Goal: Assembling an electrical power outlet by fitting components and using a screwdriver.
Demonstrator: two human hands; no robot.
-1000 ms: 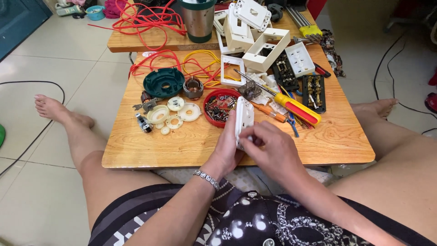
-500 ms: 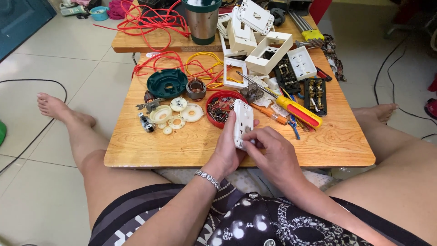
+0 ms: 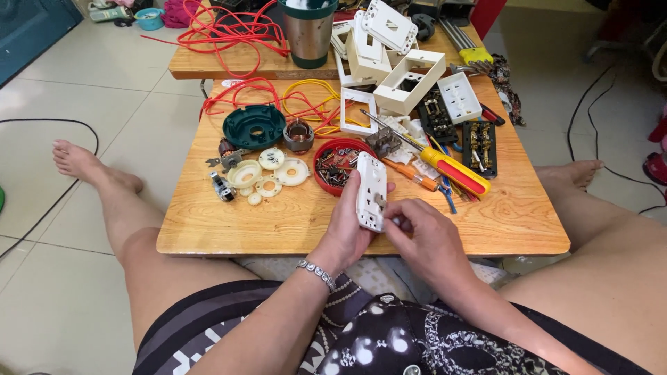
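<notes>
White socket plate (image 3: 370, 191) now raised upright just in front of the red screw dish (image 3: 336, 164) — left hand (image 3: 347, 226) clamped around it, right hand (image 3: 424, 232) newly pinching its lower edge — fitting underway.

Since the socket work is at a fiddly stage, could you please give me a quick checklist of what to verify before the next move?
1. White socket plate firmly held by left hand: ok.
2. Right hand fingertips at the plate's lower edge: ok; whether they pinch a small part: cannot tell.
3. Plate held above the wooden table, clear of the clutter: ok.
4. Red dish of small parts beside the plate, upright: ok.
5. Yellow-handled screwdriver lying free near the right hand: ok.
6. Red wires apart from both hands: ok.
</notes>
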